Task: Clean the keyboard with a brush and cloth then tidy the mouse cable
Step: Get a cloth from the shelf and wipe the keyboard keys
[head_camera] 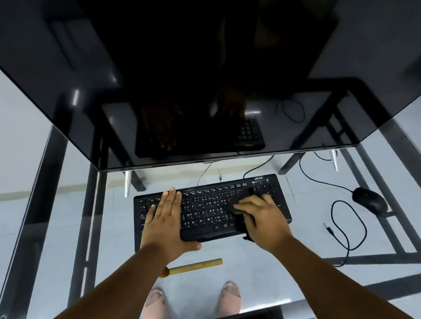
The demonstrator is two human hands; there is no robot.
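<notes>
A black keyboard [206, 208] lies on the glass desk in front of the monitor. My left hand [165, 219] rests flat on its left half with the fingers spread, holding it down. My right hand [262, 214] presses a dark cloth [243, 198] onto the right part of the keys; a corner of the cloth hangs off the front edge. A brush with a tan wooden handle [196, 266] lies on the desk just in front of the keyboard, its bristle end partly hidden by my left forearm. The black mouse [369, 199] sits at the right, its cable [347, 226] in loose loops.
A large dark monitor [196, 71] leans over the back of the desk and reflects my hands. The glass desk [47, 250] has a black metal frame. My feet in pale shoes [191, 306] show through the glass. The cable's plug end [328, 228] lies loose near the right.
</notes>
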